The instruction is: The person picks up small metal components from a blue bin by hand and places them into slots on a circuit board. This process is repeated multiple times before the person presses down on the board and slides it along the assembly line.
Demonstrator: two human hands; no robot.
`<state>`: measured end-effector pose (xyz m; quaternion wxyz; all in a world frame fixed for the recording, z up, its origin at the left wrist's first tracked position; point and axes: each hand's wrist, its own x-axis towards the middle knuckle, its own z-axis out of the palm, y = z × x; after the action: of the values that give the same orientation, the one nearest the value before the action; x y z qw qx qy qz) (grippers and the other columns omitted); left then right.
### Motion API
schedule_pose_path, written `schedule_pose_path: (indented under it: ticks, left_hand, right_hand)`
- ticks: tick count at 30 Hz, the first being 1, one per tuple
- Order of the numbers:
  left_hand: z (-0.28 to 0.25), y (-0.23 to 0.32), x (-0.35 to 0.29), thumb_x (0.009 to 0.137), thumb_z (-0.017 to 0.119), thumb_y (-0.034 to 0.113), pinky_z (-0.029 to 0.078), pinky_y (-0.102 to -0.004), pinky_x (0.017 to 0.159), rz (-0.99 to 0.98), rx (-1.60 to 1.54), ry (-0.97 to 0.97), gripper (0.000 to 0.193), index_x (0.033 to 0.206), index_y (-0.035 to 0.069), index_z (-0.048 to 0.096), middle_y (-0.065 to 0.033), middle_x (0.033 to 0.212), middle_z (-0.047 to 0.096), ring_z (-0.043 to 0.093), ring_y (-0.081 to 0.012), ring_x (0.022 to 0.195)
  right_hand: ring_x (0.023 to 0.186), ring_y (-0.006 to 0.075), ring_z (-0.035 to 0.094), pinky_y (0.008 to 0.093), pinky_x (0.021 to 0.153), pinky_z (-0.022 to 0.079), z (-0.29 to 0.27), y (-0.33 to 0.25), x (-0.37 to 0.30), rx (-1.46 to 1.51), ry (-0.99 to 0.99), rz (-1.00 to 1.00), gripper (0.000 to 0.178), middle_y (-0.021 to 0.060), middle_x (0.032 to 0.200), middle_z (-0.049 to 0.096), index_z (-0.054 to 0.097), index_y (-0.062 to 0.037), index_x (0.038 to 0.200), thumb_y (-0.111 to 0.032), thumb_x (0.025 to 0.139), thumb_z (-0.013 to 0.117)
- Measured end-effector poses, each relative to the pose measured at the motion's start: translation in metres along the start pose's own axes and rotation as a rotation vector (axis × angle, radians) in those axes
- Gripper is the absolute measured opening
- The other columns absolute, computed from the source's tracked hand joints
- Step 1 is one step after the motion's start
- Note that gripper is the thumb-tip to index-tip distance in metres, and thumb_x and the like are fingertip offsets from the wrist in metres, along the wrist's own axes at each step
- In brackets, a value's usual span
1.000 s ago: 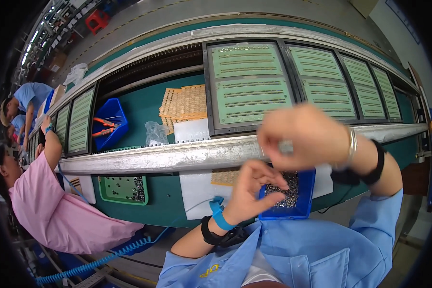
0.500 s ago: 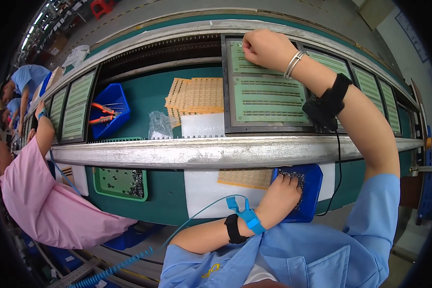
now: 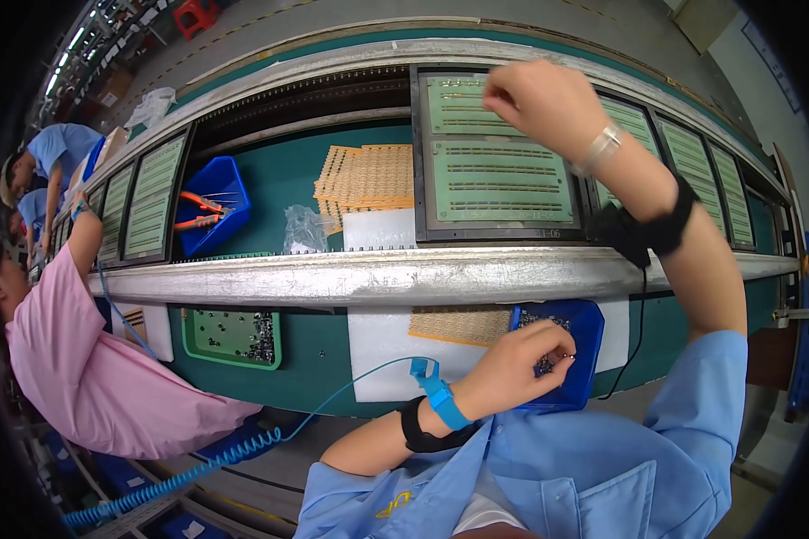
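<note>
A: Where do our hands stand?

B: Our left hand (image 3: 523, 361) is over the blue bin (image 3: 588, 346) at the worktop's (image 3: 306, 382) near edge, thumb and forefinger pressed together at the tips. Our right hand (image 3: 548, 101) is above the far board (image 3: 454, 106) in the black frame (image 3: 485, 237), fingers curled inward.

A: Are we pinching anything?

B: Anything between our left fingertips is too small to make out, and we can't tell whether the right hand is closed on something.

A: What could go wrong?

B: We might knock rows on the near board (image 3: 503, 180) askew if our forearm or wristband dips. The black cord (image 3: 644, 301) hangs over the rail (image 3: 333, 280) beside the bin; snagged, it could jerk our wrist. And a sleeve nudging the bin could spill its small parts (image 3: 555, 322) off that near edge.
</note>
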<state>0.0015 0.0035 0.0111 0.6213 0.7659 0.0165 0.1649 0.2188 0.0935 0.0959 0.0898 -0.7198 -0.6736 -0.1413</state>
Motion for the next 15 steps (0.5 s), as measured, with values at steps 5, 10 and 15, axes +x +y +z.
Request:
schedule_pose_path:
  ticks: [5, 10, 15]
  left_hand:
    - [-0.001, -0.006, -0.011, 0.086, 0.053, 0.003, 0.047, -0.0255, 0.076, -0.231, -0.656, 0.155, 0.012, 0.098, 0.002, 0.054, -0.0062, 0.091, 0.059, 0.059, -0.0129, 0.085]
    - [0.004, -0.001, -0.005, 0.087, 0.054, 0.003, 0.048, -0.0236, 0.076, -0.34, -1.004, 0.205, 0.013, 0.099, 0.0, 0.054, -0.0068, 0.1, 0.06, 0.059, -0.0115, 0.085]
    - [0.012, -0.001, 0.0, 0.088, 0.053, 0.005, 0.049, -0.0264, 0.08, -0.267, -0.892, 0.277, 0.021, 0.108, -0.003, 0.054, -0.0114, 0.101, 0.061, 0.061, -0.0151, 0.088]
  right_hand:
    - [0.064, 0.0182, 0.057, 0.0275, 0.054, 0.044, -0.058, -0.037, -0.092, 0.516, -0.169, 0.056, 0.008, 0.0066, 0.071, 0.06, 0.064, -0.0061, 0.082, -0.01, 0.076, 0.065]
    - [0.066, 0.0175, 0.057, 0.0265, 0.056, 0.046, -0.061, -0.051, -0.168, 0.903, -0.109, 0.119, 0.018, 0.0075, 0.078, 0.059, 0.066, -0.0037, 0.088, -0.005, 0.071, 0.07]
    - [0.068, 0.0172, 0.058, 0.0254, 0.059, 0.047, -0.041, -0.055, -0.201, 0.967, 0.083, 0.154, 0.021, 0.0064, 0.083, 0.058, 0.066, -0.004, 0.092, -0.005, 0.071, 0.07]
